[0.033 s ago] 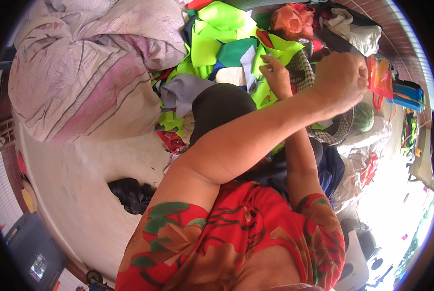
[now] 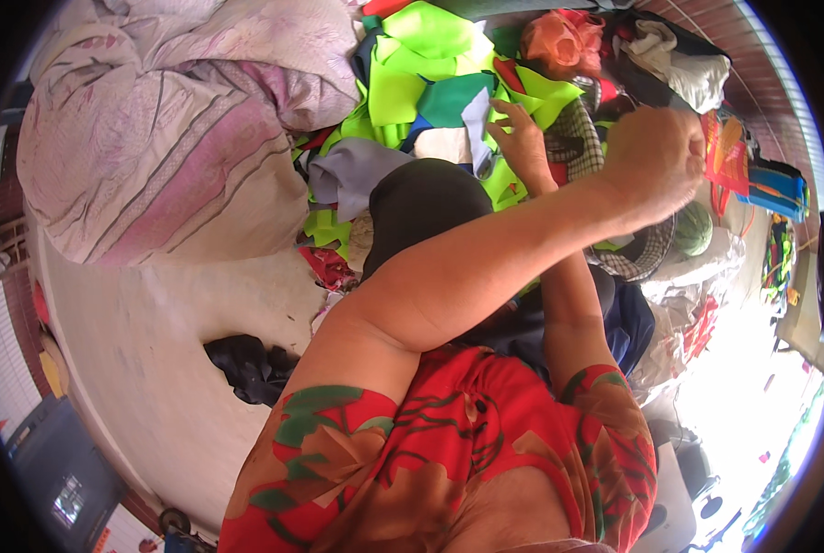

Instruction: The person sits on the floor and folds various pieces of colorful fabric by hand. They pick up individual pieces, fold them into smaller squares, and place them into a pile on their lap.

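My left arm crosses over to the right, and my left hand (image 2: 656,161) is closed in a fist above a checkered cloth (image 2: 647,251), beside a red-orange bag (image 2: 725,152). Whether the fist grips anything is hidden. My right hand (image 2: 523,138) reaches up under that arm, with its fingers spread on bright green fabric pieces (image 2: 412,78) in a heap of mixed cloth scraps. A dark rounded cloth (image 2: 421,207) lies just below the heap, near my arms.
A large pink-and-white quilt bundle (image 2: 154,138) fills the upper left. A black cloth (image 2: 246,364) lies on the pale floor (image 2: 135,341). A striped green melon-like ball (image 2: 695,229), a blue object (image 2: 776,189) and an orange bag (image 2: 564,37) sit on the right and top.
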The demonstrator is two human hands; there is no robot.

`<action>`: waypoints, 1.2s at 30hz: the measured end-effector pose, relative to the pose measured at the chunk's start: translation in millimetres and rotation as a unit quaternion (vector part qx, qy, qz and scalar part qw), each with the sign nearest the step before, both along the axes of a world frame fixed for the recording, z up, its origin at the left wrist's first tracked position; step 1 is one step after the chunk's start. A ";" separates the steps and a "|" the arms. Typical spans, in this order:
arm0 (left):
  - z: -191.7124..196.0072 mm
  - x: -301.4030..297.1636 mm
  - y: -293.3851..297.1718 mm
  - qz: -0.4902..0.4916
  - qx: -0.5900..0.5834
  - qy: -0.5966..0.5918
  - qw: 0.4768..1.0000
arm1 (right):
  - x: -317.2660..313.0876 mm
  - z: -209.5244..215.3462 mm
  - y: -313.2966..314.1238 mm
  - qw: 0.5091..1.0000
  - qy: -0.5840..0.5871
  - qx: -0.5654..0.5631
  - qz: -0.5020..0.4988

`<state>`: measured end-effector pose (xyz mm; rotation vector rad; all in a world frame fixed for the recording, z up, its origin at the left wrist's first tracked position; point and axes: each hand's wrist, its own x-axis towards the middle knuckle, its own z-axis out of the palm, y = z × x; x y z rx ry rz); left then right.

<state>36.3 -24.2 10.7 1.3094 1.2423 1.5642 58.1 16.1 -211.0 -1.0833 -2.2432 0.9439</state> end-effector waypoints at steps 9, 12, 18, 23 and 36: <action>11.6 -6.0 -7.3 -0.019 -0.079 0.003 0.997 | -93.7 -70.3 7.0 0.982 -0.098 0.085 0.136; 6.9 -12.5 -6.0 0.009 -0.070 -0.019 0.997 | -89.8 -67.2 7.3 0.989 -0.042 0.044 0.135; 4.6 -10.2 -5.6 0.046 -0.052 -0.011 0.998 | -82.4 11.4 8.8 0.989 0.075 0.127 0.003; 9.4 -8.0 -5.6 0.067 -0.029 -0.041 0.996 | -119.5 8.8 -14.9 0.987 0.005 0.112 0.114; 7.0 -14.7 -4.6 0.085 -0.015 -0.026 0.996 | -111.2 -26.5 20.2 0.948 0.167 -0.268 -0.026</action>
